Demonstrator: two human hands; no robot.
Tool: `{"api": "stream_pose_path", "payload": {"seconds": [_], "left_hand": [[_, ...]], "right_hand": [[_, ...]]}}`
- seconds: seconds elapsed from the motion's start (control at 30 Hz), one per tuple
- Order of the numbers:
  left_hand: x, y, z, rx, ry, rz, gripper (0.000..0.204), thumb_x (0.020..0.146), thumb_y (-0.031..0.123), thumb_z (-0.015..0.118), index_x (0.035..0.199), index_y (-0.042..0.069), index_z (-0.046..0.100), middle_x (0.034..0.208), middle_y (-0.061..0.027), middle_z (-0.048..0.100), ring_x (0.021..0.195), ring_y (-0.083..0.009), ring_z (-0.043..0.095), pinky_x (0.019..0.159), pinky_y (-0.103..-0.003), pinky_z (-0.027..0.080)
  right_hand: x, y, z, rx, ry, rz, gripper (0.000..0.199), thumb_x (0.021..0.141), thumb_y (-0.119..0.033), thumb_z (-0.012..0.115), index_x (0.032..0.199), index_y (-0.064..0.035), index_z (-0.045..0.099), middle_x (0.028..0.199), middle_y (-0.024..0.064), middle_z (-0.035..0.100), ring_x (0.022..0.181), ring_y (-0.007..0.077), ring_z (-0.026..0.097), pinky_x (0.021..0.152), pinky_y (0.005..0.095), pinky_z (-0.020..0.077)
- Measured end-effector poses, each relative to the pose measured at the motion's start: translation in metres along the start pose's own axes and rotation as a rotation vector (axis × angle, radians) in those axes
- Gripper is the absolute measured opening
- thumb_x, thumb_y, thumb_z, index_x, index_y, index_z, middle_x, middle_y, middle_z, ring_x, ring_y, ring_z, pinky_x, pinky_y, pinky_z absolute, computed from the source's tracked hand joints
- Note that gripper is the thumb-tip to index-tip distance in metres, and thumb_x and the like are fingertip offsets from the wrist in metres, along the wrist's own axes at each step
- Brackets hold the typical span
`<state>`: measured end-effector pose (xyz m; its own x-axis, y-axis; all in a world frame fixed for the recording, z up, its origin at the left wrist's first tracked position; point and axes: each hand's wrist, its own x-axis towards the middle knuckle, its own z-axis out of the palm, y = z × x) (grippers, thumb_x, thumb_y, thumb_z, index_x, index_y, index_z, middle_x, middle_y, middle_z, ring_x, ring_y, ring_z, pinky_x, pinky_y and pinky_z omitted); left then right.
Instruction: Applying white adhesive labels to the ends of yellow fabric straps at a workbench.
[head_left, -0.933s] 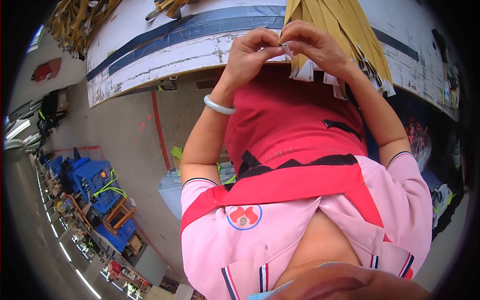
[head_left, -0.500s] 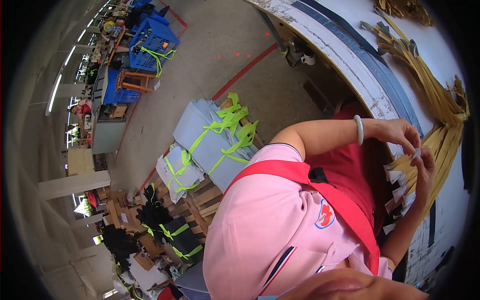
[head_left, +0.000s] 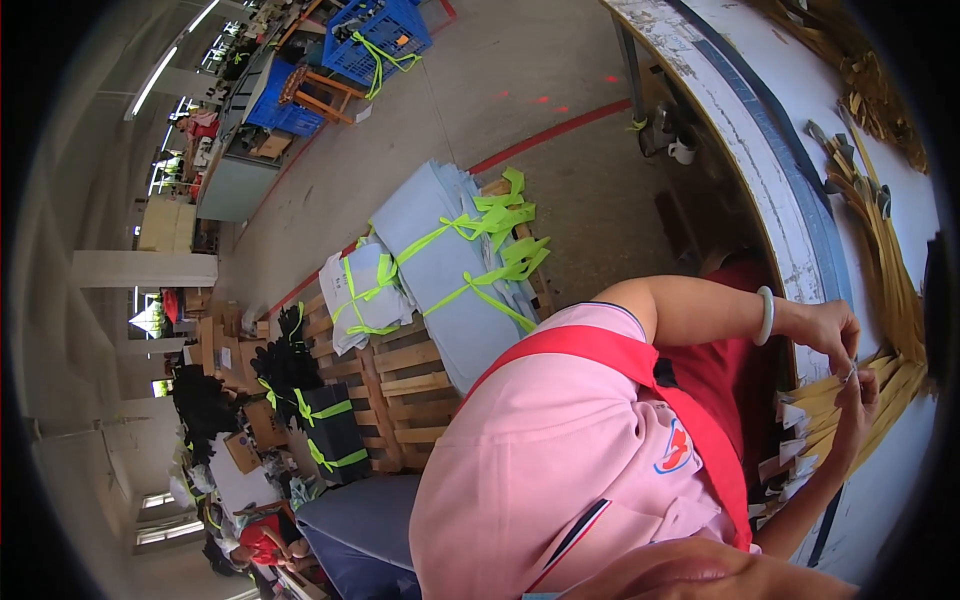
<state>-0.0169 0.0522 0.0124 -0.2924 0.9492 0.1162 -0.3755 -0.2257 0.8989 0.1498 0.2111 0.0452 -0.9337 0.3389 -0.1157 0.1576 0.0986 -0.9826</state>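
Beside the worn edge of the long white table (head_left: 690, 65), we see two bare hands working very close together. The left hand (head_left: 832, 332), on the arm with the pale bracelet (head_left: 765, 316), bends down to meet the right hand (head_left: 856, 408). The fingers of both are pinched in tight around a tiny pale bit (head_left: 850, 374). It is so small that we cannot tell what it is, or which hand holds it harder.

Right by the hands are the yellow strips (head_left: 897, 392), spread out over the table. Their white ends (head_left: 790, 415) hang near the edge, close to the red apron (head_left: 705, 375). We cannot tell if the pale bit is joined to one of them. Farther up the table lies a bunch of more yellow strips (head_left: 885, 245), past the dark blue band (head_left: 775, 145).

We think the step in hand is fine fingertip work on the pale bit. To us, the next move calls for a soft but firm pinch, with both hands near each other, so that the bit does not slip. Tugging too hard could pull the strips out of line.
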Motion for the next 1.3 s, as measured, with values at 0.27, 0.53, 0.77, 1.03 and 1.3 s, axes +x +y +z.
{"api": "stream_pose_path", "payload": {"seconds": [0.27, 0.53, 0.77, 1.03, 1.3], "left_hand": [[-0.001, -0.01, 0.007, 0.678, 0.41, 0.427, 0.011, 0.067, 0.0, 0.065, 0.072, 0.0, 0.056, 0.072, -0.0156, 0.06, 0.076, -0.0342, 0.063, 0.064, -0.04, 0.049], [-0.011, 0.009, -0.017, 0.457, 0.053, 0.039, 0.011, 0.079, 0.007, 0.077, 0.087, 0.0, 0.075, 0.075, -0.0115, 0.072, 0.073, -0.0221, 0.07, 0.067, -0.031, 0.054], [-0.014, 0.001, -0.005, 0.782, 0.106, 0.358, 0.015, 0.076, 0.013, 0.076, 0.086, 0.002, 0.074, 0.082, -0.0157, 0.071, 0.08, -0.0285, 0.069, 0.073, -0.037, 0.053], [-0.023, 0.002, 0.018, 0.999, 0.057, 0.389, 0.009, 0.083, 0.012, 0.068, 0.084, 0.005, 0.064, 0.091, -0.013, 0.063, 0.087, -0.0349, 0.065, 0.075, -0.043, 0.052], [-0.021, 0.019, -0.017, 0.666, 0.132, 0.331, 0.01, 0.091, 0.006, 0.068, 0.085, 0.0, 0.062, 0.077, -0.0075, 0.063, 0.062, -0.0161, 0.062, 0.055, -0.03, 0.048]], "right_hand": [[0.019, 0.006, 0.051, -0.586, 0.336, -0.306, 0.012, 0.098, -0.013, 0.063, 0.097, -0.0014, 0.061, 0.085, -0.0006, 0.058, 0.073, 0.0081, 0.052, 0.064, 0.0222, 0.0443], [0.015, 0.019, 0.031, -0.278, 0.266, -0.222, 0.016, 0.1, -0.013, 0.06, 0.109, -0.0004, 0.063, 0.09, -0.0001, 0.06, 0.081, 0.0075, 0.053, 0.078, 0.0225, 0.0442], [0.0, 0.004, 0.037, -0.062, 0.24, 0.019, 0.022, 0.102, -0.024, 0.057, 0.097, -0.0041, 0.063, 0.08, -0.0007, 0.06, 0.072, 0.0057, 0.051, 0.07, 0.021, 0.0429], [-0.001, 0.03, 0.018, -0.054, 0.345, -0.044, 0.019, 0.099, -0.022, 0.063, 0.089, -0.0056, 0.064, 0.076, -0.0037, 0.058, 0.065, 0.0039, 0.05, 0.061, 0.0197, 0.0383], [-0.021, -0.01, 0.053, -0.087, 0.365, 0.012, 0.031, 0.098, -0.032, 0.064, 0.083, -0.0048, 0.061, 0.072, -0.0037, 0.054, 0.06, 0.0042, 0.05, 0.055, 0.02, 0.0411]]}}
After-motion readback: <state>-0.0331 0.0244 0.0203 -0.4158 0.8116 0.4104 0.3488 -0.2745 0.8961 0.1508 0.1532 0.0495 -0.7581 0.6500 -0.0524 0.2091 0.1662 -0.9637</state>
